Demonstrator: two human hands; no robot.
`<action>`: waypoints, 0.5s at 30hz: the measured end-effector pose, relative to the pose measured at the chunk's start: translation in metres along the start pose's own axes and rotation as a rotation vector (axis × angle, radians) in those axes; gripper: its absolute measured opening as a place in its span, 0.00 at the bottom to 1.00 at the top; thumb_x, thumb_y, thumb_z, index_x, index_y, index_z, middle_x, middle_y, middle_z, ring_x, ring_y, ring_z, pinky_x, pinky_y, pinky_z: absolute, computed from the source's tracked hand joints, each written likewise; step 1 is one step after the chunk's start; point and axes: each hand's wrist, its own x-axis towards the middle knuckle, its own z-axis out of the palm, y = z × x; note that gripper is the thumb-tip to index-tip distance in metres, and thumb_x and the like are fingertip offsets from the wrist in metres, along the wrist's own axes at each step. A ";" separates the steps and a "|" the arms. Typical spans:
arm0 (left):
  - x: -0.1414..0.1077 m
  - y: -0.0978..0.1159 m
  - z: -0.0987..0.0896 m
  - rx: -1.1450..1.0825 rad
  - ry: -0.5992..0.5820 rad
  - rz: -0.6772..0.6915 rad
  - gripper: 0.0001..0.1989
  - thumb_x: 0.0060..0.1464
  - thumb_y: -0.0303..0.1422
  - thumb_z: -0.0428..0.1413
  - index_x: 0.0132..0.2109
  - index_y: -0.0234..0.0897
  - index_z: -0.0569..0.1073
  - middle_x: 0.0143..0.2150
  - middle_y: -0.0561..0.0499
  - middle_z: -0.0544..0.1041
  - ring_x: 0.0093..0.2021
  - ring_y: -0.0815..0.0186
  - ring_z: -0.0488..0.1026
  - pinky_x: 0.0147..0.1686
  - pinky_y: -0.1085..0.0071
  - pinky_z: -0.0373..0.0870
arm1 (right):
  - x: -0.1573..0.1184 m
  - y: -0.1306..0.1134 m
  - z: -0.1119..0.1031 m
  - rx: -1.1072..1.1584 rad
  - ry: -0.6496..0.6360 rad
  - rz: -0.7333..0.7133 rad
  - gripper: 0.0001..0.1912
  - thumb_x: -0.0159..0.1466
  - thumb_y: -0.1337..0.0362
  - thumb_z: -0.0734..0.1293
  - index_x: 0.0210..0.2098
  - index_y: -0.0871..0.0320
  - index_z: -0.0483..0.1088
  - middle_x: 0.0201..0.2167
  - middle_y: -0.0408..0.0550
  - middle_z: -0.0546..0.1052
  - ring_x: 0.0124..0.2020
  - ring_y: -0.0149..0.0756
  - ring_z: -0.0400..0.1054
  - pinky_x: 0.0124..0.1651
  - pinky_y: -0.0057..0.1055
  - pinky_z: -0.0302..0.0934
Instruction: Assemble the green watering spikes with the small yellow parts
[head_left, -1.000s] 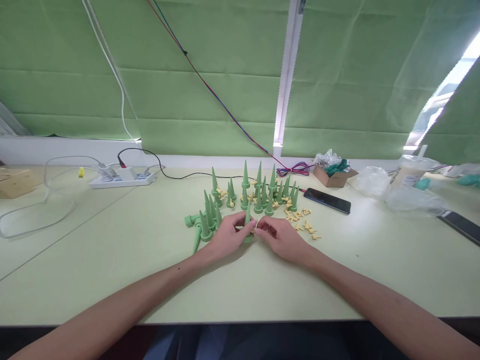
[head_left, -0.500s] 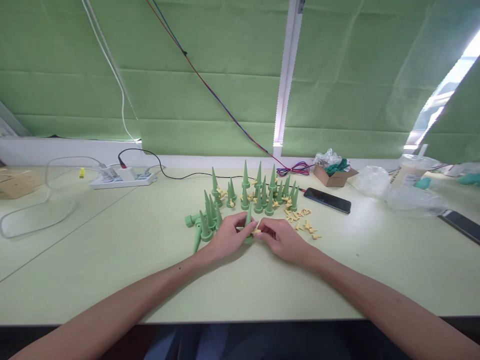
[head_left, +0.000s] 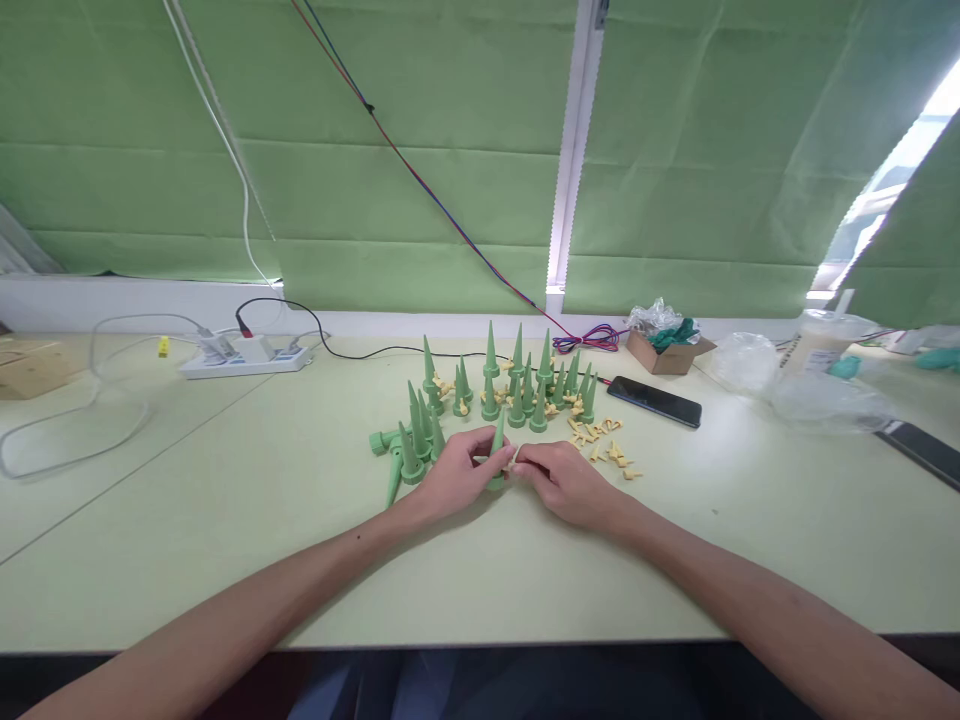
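Observation:
My left hand (head_left: 463, 468) is closed around a green plastic spike (head_left: 499, 434), which stands point up with its wide base low by the fingers. My right hand (head_left: 562, 478) is pinched at the spike's right side, its fingertips almost against my left thumb. The small yellow plastic piece there is mostly covered by the fingers. Behind my hands, several green spikes (head_left: 538, 408) stand upright in a group, many with yellow pieces at their sides. More spikes (head_left: 411, 462) are by my left hand, some lying down. Loose yellow pieces (head_left: 616, 454) are scattered beyond my right hand.
A black phone (head_left: 654, 400) lies behind the loose pieces. Further back are a small cardboard box (head_left: 667, 354) and a bundled cable (head_left: 592, 340). A lidded cup (head_left: 817, 342), plastic bags and another dark device (head_left: 926, 450) are at right. A power strip (head_left: 247, 360) is at left.
The right fingertips have closed in over the yellow piece at the spike's side, which showed more before. The left hand and spike have hardly moved.

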 end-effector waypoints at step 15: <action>0.000 0.003 0.000 -0.028 -0.024 -0.034 0.19 0.60 0.46 0.52 0.33 0.34 0.70 0.27 0.54 0.71 0.20 0.74 0.60 0.17 0.76 0.58 | 0.000 0.002 0.002 0.004 0.002 0.020 0.16 0.70 0.65 0.56 0.25 0.57 0.60 0.21 0.39 0.61 0.24 0.29 0.51 0.30 0.27 0.45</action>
